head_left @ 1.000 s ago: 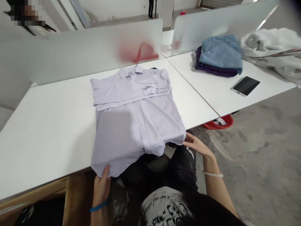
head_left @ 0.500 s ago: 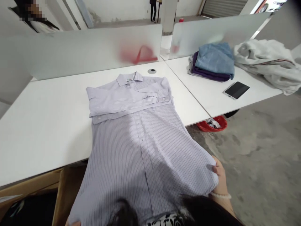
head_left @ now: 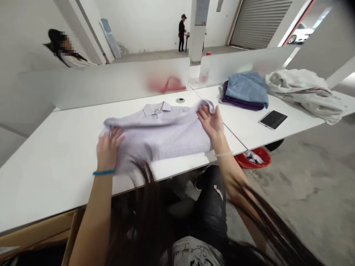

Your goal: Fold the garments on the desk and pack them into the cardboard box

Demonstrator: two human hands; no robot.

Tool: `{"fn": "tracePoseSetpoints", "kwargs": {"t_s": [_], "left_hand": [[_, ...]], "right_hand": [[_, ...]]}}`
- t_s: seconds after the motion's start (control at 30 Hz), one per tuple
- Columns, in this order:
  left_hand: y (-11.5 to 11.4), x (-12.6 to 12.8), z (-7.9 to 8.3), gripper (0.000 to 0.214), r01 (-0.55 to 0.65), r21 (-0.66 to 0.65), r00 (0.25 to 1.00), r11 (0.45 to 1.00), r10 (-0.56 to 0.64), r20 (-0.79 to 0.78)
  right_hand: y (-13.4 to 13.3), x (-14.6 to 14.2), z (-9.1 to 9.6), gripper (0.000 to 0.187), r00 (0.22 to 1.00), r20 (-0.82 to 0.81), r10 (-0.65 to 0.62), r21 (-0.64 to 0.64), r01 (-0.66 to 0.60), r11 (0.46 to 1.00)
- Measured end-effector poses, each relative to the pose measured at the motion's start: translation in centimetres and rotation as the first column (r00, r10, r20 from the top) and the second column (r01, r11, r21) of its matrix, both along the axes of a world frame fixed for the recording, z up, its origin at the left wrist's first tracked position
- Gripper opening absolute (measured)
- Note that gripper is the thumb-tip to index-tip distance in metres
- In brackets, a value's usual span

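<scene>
A pale lilac striped shirt (head_left: 180, 138) lies on the white table, its lower part doubled up toward the collar (head_left: 157, 109). My left hand (head_left: 108, 147), with a blue band at the wrist, holds the folded edge at the shirt's left side; motion blurs the cloth here. At the right side, my right hand (head_left: 211, 120) has its fingers in the bunched hem and its thumb apart from them. The collar shows beyond the fold, while the sleeves and most of the front are hidden beneath it.
Folded clothes (head_left: 245, 90), a grey-white garment heap (head_left: 302, 90) and a phone (head_left: 273, 119) lie to the right. A frosted divider (head_left: 119, 81) borders the table's back. Below are a red bin (head_left: 256, 159) and a cardboard box (head_left: 39, 231). People are visible beyond the divider.
The shirt's lower part, which hung over the table's front edge, has been lifted and folded up toward the collar. Both hands moved forward with it, and the view tilted up.
</scene>
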State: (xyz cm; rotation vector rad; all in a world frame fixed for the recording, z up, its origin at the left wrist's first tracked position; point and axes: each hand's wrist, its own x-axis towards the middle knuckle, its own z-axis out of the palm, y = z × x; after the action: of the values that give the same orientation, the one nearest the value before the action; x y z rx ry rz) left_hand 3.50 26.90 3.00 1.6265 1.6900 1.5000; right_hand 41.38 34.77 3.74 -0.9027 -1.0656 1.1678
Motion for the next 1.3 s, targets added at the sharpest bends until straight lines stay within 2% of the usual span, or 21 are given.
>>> {"fn": "tracePoseSetpoints", "kwargs": {"t_s": [0.07, 0.1, 0.13, 0.17, 0.2, 0.27, 0.3, 0.33, 0.4, 0.5, 0.57, 0.7, 0.8, 0.9, 1.07, 1.17, 1.3], "left_hand": [[3.1, 0.9, 0.4, 0.061, -0.049, -0.025, 0.999, 0.998, 0.049, -0.005], [3.8, 1.3, 0.1, 0.061, -0.058, -0.050, 0.995, 0.997, 0.053, -0.080], [4.0, 1.6, -0.5, 0.060, -0.057, -0.079, 0.977, 0.995, 0.040, -0.208], [3.8, 1.9, -1.3, 0.059, -0.053, -0.122, 0.933, 0.991, 0.006, -0.359], [3.5, 2.0, -2.3, 0.057, -0.057, -0.172, 0.860, 0.983, -0.039, -0.510], [2.8, 1.8, -4.2, 0.057, -0.087, -0.254, 0.682, 0.963, -0.128, -0.720], [2.6, 1.6, -4.9, 0.058, -0.101, -0.275, 0.608, 0.956, -0.159, -0.777], [2.5, 1.2, -5.4, 0.058, -0.109, -0.285, 0.552, 0.952, -0.181, -0.814], [2.5, 0.5, -5.7, 0.058, -0.107, -0.276, 0.481, 0.955, -0.193, -0.855], [2.3, -0.2, -5.3, 0.057, -0.098, -0.217, 0.454, 0.971, -0.151, -0.878], [1.5, -0.2, -5.2, 0.059, -0.062, -0.174, 0.460, 0.983, -0.126, -0.879], [-1.1, 0.3, -5.7, 0.068, 0.105, -0.182, 0.437, 0.978, -0.210, -0.875], [-1.8, 0.2, -6.0, 0.069, 0.100, -0.233, 0.437, 0.967, -0.253, -0.863], [-1.4, -0.3, -6.1, 0.065, 0.066, -0.274, 0.448, 0.959, -0.274, -0.851], [-1.0, -0.8, -5.8, 0.058, 0.063, -0.276, 0.438, 0.959, -0.275, -0.856], [-1.3, 0.1, -5.1, 0.060, 0.080, -0.216, 0.389, 0.973, -0.230, -0.892], [-1.1, 2.9, -4.2, 0.067, 0.083, -0.168, 0.371, 0.982, -0.187, -0.909]], "right_hand": [[2.9, -1.9, -0.4, 0.058, 0.976, 0.219, 0.004, 0.019, -0.009, 1.000], [3.7, -2.8, -1.0, 0.058, 0.918, 0.397, 0.018, 0.030, -0.033, 0.999], [4.0, -3.7, -1.9, 0.056, 0.808, 0.588, 0.037, 0.042, -0.077, 0.996], [4.0, -4.4, -2.9, 0.054, 0.652, 0.757, 0.045, 0.054, -0.130, 0.990], [3.9, -4.9, -3.9, 0.054, 0.472, 0.881, 0.031, 0.065, -0.186, 0.980], [3.6, -5.4, -5.6, 0.056, 0.157, 0.987, -0.040, 0.081, -0.267, 0.960], [3.7, -5.4, -6.1, 0.057, 0.047, 0.996, -0.072, 0.082, -0.286, 0.955], [3.9, -5.2, -6.4, 0.058, -0.030, 0.996, -0.090, 0.076, -0.298, 0.951], [4.6, -4.8, -6.3, 0.058, -0.108, 0.990, -0.086, 0.049, -0.314, 0.948], [4.7, -4.7, -5.2, 0.057, -0.152, 0.981, -0.122, 0.071, -0.305, 0.950], [3.2, -5.2, -4.5, 0.056, -0.140, 0.970, -0.200, 0.146, -0.323, 0.935], [-1.7, -5.9, -4.3, 0.063, -0.046, 0.953, -0.298, 0.230, -0.529, 0.817], [-3.6, -4.3, -4.8, 0.066, -0.074, 0.948, -0.308, 0.201, -0.612, 0.765], [-3.5, -1.5, -5.2, 0.055, -0.117, 0.940, -0.321, 0.189, -0.605, 0.773], [-3.3, 0.9, -5.4, 0.068, -0.120, 0.928, -0.352, 0.243, -0.522, 0.818], [-3.3, 0.4, -5.1, 0.058, -0.078, 0.927, -0.366, 0.287, -0.479, 0.829], [-2.6, -0.6, -3.0, 0.052, 0.012, 0.925, -0.379, 0.357, -0.367, 0.859]]}}
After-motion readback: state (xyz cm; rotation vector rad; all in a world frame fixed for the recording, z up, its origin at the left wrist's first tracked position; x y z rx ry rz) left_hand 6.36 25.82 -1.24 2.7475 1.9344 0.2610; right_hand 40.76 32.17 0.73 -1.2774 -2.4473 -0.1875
